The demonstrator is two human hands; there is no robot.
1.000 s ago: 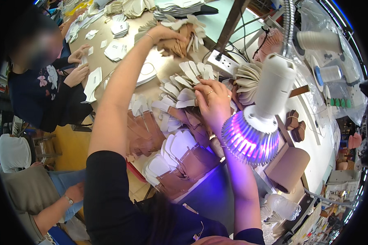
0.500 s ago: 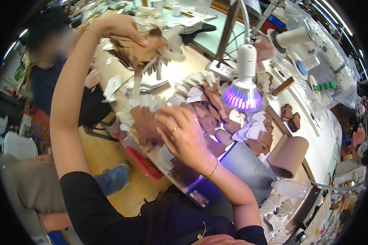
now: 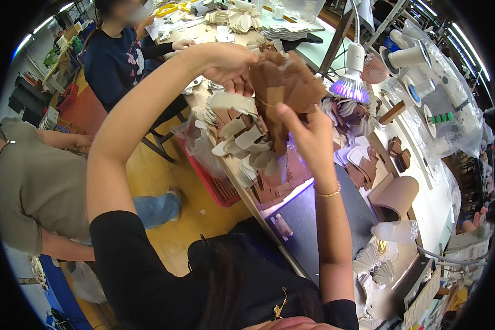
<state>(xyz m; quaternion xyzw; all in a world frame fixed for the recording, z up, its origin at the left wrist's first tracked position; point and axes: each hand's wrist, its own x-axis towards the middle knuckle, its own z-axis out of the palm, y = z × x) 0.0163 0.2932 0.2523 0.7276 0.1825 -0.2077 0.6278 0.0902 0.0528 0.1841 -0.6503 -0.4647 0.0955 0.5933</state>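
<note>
While the dark mat leaves open room inside its edges, your right hand grasps the brown bundle above stacked pieces; your left hand curls, wrist bent, beside it, hold unclear.

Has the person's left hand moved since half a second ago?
Yes. Judged against the white lamp in the head view, the left hand has shifted to the person's right, closer to the lamp.

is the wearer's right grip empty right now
No, the right grip is on a fanned bundle of brown pieces, with the thumb against its near side.
</note>
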